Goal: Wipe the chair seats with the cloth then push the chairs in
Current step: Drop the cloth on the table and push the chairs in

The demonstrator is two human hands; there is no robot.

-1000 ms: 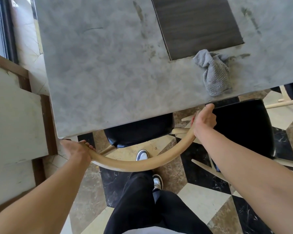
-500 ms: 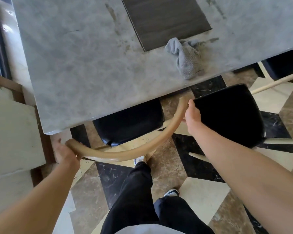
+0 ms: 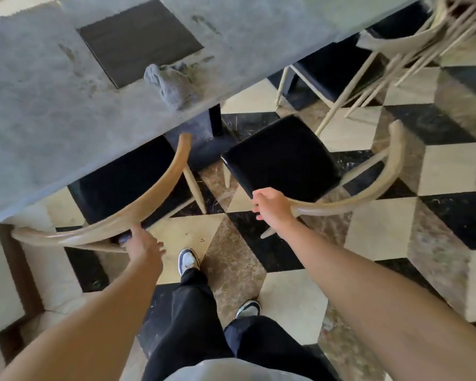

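The grey stone-look bench (image 3: 52, 111) fills the upper left, streaked and smudged, with a dark rectangular panel (image 3: 139, 41) set in its top; no writing or label can be read anywhere on it. Below it spreads a floor (image 3: 382, 229) of black, cream and brown tiles in a cube pattern.

Three chairs show. The left chair (image 3: 116, 218) has its black seat mostly tucked under the bench edge, and its curved wooden back rail arcs out toward the person. The middle chair (image 3: 280, 158) stands well clear of the bench, its black seat fully exposed and its rail sweeping round to the right. A third chair (image 3: 333, 72), blurred, sits at the upper right, partly under the bench. A dark bench leg (image 3: 208, 138) stands between the left and middle chairs.

The person's dark trousers (image 3: 187, 320) and two grey-white shoes (image 3: 188, 261) sit at bottom centre, between the two forearms.

The left hand (image 3: 142, 242) rests against the left chair's rail near its middle, fingers loosely spread, not wrapped round it. The right hand (image 3: 270, 206) is at the near end of the middle chair's rail; whether its fingers curl round the wood cannot be told.

The grey cloth (image 3: 172, 83) lies crumpled on the bench near its front edge, just beside the dark panel's corner, apart from both hands.
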